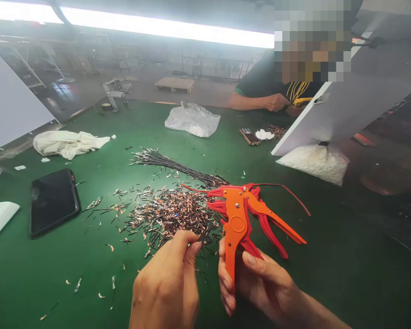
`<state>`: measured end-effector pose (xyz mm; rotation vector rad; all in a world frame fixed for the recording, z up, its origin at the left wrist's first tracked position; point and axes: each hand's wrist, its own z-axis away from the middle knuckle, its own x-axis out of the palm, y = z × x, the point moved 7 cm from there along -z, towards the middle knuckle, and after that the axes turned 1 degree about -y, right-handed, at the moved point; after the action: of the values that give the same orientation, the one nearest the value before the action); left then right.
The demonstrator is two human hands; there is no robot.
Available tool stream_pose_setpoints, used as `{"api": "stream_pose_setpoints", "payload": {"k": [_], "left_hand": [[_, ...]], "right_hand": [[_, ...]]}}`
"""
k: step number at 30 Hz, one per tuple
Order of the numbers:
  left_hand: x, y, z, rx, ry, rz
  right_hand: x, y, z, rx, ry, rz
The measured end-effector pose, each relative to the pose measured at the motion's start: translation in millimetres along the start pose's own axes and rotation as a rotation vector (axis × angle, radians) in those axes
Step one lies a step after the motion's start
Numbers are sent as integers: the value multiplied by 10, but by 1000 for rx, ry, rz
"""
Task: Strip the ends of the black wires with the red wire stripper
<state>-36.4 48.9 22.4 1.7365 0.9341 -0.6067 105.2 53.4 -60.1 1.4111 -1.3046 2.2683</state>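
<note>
My right hand is wrapped round the handles of orange and red wire strippers, held upright with the jaws pointing left. Right behind them, a second pair of orange and red handles slants down to the right, apparently another such tool. A thin red wire trails off beyond it. Thumb and forefinger of my left hand are pinched together; whatever they hold is hidden. Just past the left fingertips lies a heap of short black wire scraps with copper ends. A bundle of black wires stretches behind the heap.
A phone, a white cloth and a clear plastic bag lie on the green table. Near a white panel at right sit a keypad phone and a filled bag. Opposite, a person's hands hold yellow wires.
</note>
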Motion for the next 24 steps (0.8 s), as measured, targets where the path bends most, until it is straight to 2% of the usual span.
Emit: {"api": "stream_pose_setpoints", "payload": {"k": [4,8,13,20,24], "left_hand": [[-51,-63,-62,21,6,84],[-90,1,-120,69,14,134],[-73,107,-125,135,-49,116],[73,175,28,75,-62,136],[109,106,82,54,-72,58]], "right_hand": [[-3,65,8,41,-57,-23],[17,131,41,80,-93,-22],[19,134,38,67,-84,-33],[114,62,6,22,-83,-91],[159,47,17,29,-119,-112]]}}
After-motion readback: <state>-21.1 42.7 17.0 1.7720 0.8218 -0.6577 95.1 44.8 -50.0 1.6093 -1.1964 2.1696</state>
